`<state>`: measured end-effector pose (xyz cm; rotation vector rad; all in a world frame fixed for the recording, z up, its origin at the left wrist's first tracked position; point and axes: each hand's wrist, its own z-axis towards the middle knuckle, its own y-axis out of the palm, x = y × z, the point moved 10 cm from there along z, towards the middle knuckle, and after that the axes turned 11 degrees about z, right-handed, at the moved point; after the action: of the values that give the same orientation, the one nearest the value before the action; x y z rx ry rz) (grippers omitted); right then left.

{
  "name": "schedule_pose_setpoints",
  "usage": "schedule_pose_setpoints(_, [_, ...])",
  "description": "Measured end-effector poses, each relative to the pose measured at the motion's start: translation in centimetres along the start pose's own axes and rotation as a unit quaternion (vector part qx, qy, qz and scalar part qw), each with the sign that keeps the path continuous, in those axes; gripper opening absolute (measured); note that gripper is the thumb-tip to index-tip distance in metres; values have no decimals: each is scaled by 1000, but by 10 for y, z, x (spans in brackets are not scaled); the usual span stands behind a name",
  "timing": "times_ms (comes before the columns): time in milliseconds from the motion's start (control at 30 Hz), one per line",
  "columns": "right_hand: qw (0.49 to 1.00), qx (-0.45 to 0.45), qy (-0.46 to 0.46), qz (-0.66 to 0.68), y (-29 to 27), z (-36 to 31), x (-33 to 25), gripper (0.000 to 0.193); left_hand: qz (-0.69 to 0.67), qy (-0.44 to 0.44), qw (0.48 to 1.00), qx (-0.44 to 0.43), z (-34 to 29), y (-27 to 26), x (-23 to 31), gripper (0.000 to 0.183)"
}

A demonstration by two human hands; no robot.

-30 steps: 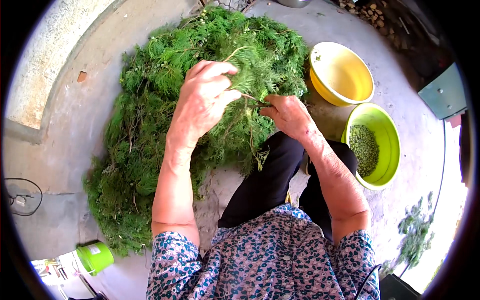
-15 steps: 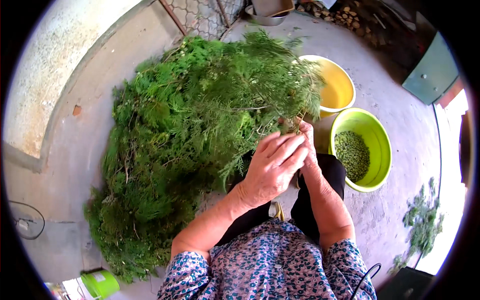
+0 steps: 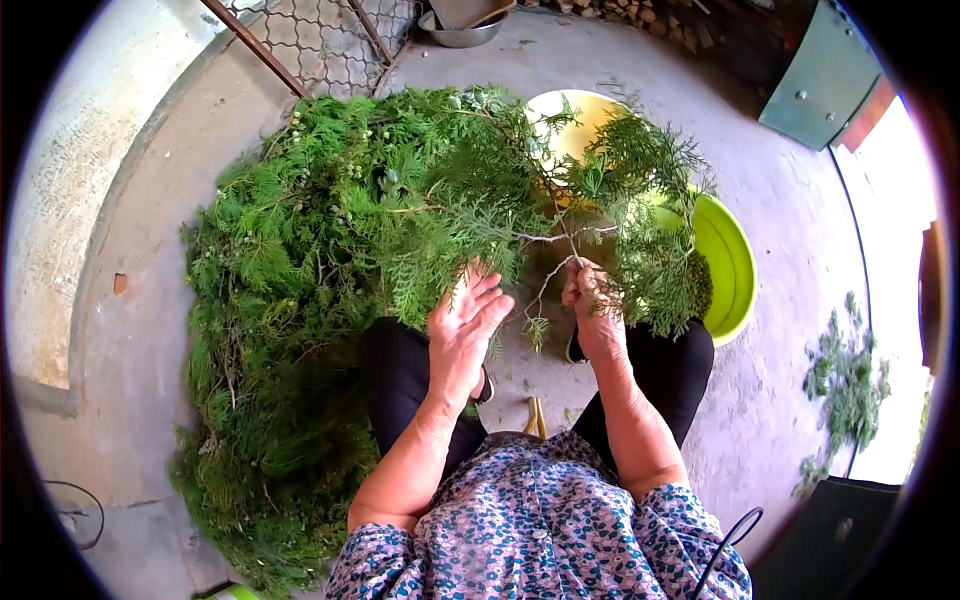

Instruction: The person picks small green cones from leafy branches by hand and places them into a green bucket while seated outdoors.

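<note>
My right hand [image 3: 597,305] is closed around the bare stem of a leafy evergreen branch [image 3: 655,235]. Its sprays spread up and out over the two buckets. Just left of it, my left hand [image 3: 466,315] is open, palm turned inward, with its fingers among the tips of green foliage. A large heap of cut evergreen branches [image 3: 290,270] with small round cones fills the ground to the left. Partly covered by the held branch, a lime-green bucket [image 3: 735,270] contains small green cones [image 3: 701,288]. Behind it stands a yellow bucket [image 3: 575,115].
Far back lie a metal basin [image 3: 465,37] and stacked firewood [image 3: 640,15]. A wire mesh panel [image 3: 335,50] leans beyond the heap. Loose sprigs [image 3: 848,380] lie on the concrete at right, near a dark box [image 3: 825,540]. A green metal panel [image 3: 822,80] stands far right.
My hands have moved apart: the left went left and opened, while the right keeps hold of the stem. The branch now spreads further right over the buckets. The whole view has shifted.
</note>
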<state>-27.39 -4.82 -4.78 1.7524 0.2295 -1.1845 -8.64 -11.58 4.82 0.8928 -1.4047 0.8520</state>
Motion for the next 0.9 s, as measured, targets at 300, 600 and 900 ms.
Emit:
schedule_pose_setpoints(300, [988, -112, 107, -12, -18, -32, 71, 33, -371, -56, 925, 60, 41, -3, -37, 37])
schedule_pose_setpoints(600, [981, -6, 154, 114, -26, -77, 95, 28, -330, -64, 941, 40, 25, -27, -28, 38])
schedule_pose_setpoints(900, [960, 42, 270, 62, -39, -126, 129, 32, -230, -71, 966, 92, 21, -33, -36, 22])
